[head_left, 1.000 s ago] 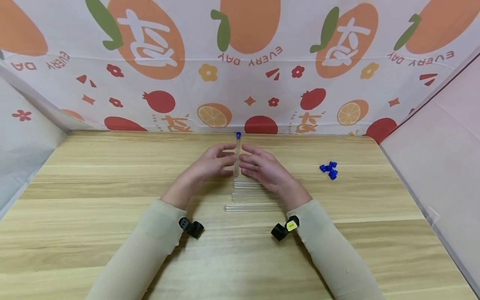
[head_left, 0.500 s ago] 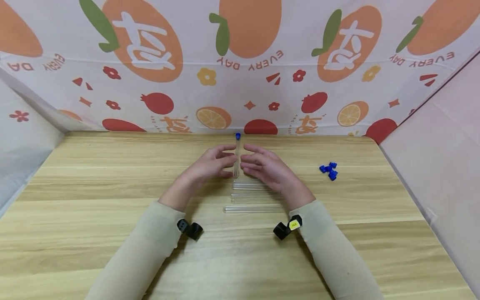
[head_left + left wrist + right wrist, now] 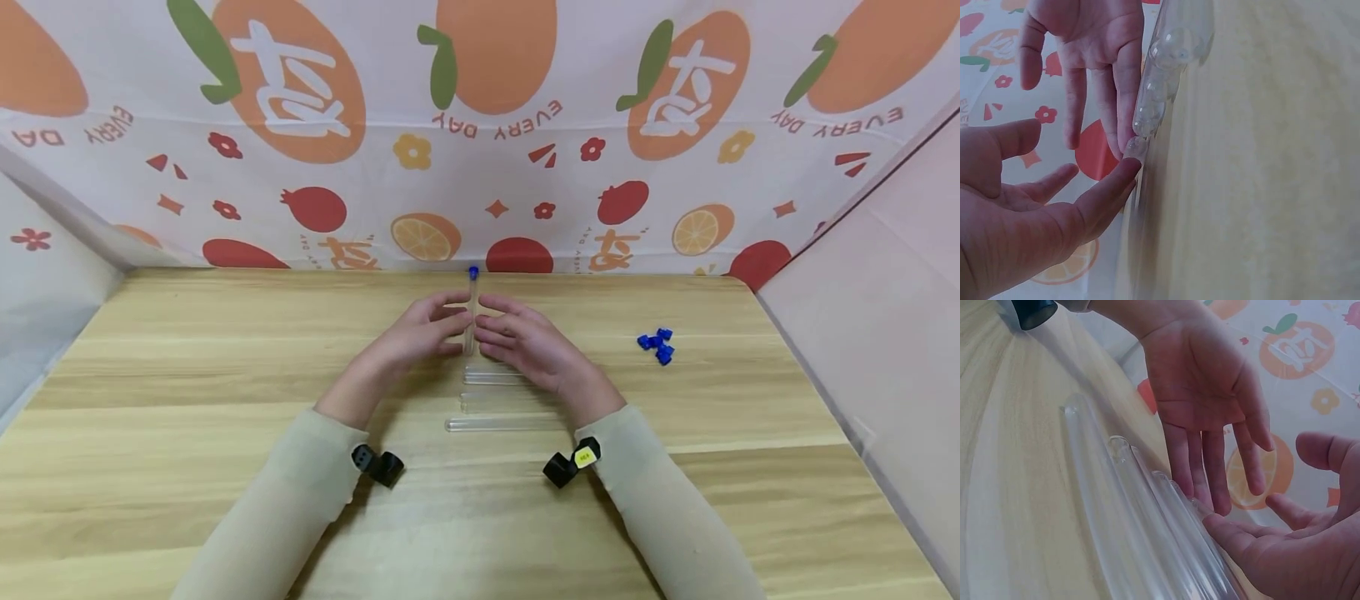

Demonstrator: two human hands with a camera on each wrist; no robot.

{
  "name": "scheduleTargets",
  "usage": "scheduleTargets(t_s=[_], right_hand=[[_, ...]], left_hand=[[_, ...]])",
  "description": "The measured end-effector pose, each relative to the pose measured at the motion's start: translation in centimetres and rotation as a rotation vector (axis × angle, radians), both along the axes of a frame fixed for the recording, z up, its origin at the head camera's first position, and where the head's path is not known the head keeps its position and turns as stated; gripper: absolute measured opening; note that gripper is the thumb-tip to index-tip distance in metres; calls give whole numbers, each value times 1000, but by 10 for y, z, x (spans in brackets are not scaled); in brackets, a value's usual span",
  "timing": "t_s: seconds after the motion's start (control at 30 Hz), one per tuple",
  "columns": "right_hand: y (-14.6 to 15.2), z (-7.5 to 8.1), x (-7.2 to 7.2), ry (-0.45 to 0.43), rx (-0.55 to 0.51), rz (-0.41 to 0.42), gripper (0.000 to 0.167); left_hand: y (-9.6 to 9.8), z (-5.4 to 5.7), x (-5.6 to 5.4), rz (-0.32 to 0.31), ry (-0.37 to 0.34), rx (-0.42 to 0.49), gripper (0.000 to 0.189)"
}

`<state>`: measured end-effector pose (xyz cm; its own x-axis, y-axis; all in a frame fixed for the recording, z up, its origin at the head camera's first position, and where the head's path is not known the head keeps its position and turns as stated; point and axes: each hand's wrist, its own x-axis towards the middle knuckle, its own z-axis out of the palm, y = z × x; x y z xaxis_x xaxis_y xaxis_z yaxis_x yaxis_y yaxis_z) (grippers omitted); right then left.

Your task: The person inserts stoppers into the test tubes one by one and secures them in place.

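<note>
A clear test tube [image 3: 473, 290] with a blue cap [image 3: 473, 272] lies lengthwise between both hands, its capped end toward the back wall. My left hand [image 3: 422, 332] is at its left side, fingers loosely extended. On the other side is my right hand [image 3: 531, 340], its fingers spread and palm facing the tube. Fingertips of both hands come right up to the glass; whether they touch it I cannot tell. Nearer me, several more clear test tubes [image 3: 498, 425] lie crosswise, their right ends partly hidden by the right hand and wrist. Their rounded ends [image 3: 1119, 442] show in the right wrist view.
A small cluster of blue caps [image 3: 656, 343] sits on the wooden table [image 3: 247, 367], to the right of the hands. Behind the table's far edge stands a fruit-printed cloth wall [image 3: 315, 167]. Black wrist cameras [image 3: 388, 469] are strapped over both sleeves.
</note>
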<state>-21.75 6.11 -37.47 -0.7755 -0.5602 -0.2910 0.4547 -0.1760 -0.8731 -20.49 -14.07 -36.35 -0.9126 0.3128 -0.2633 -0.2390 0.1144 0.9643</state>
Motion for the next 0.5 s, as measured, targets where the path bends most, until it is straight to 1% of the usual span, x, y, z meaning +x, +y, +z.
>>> scheduleTargets(t_s=[0.13, 0.23, 0.43, 0.5], right_hand=[[2, 0, 3, 0, 1, 3, 52], [4, 2, 3, 1, 5, -12, 53], [15, 12, -6, 8, -1, -82, 49], [21, 18, -9, 27, 0, -113, 46]], left_hand=[[-1, 1, 3, 2, -4, -5, 52], [-2, 2, 4, 7, 12, -19, 53], [-2, 8, 4, 8, 103, -42, 52], [-1, 9, 6, 3, 131, -53, 52]])
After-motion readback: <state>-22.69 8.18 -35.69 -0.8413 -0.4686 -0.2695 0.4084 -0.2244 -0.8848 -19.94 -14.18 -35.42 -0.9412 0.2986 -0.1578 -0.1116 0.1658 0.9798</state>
